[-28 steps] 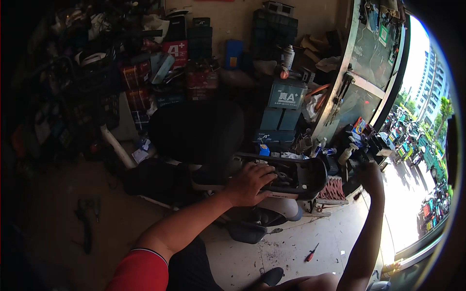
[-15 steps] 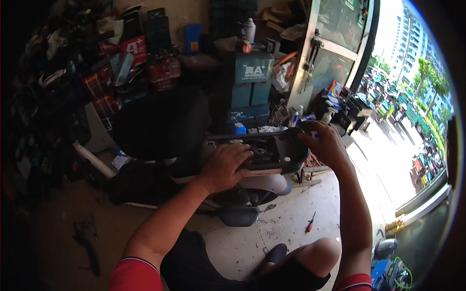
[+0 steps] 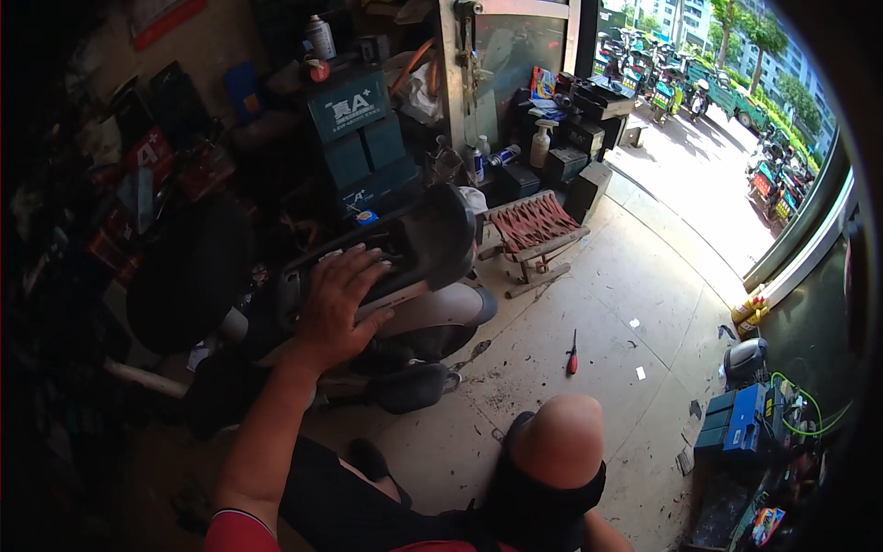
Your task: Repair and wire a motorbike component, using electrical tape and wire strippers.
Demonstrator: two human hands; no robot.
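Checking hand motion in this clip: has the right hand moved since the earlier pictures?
Yes. Half a second ago the right hand was at the far right end of the black tray; now it is away from it, out of view.

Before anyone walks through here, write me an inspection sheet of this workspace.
Surface: pale floor, dark specks on it.
Work items: scooter, storage compartment uncovered.
Clutter: red-handled screwdriver and white scraps loose on the floor.
Left hand: at the compartment's near edge, fingers extended.
Right hand: out of view.
Cables: green cable curving beside a blue box.
Surroundings: strapped stool, stacked boxes, two-wheelers parked outside.
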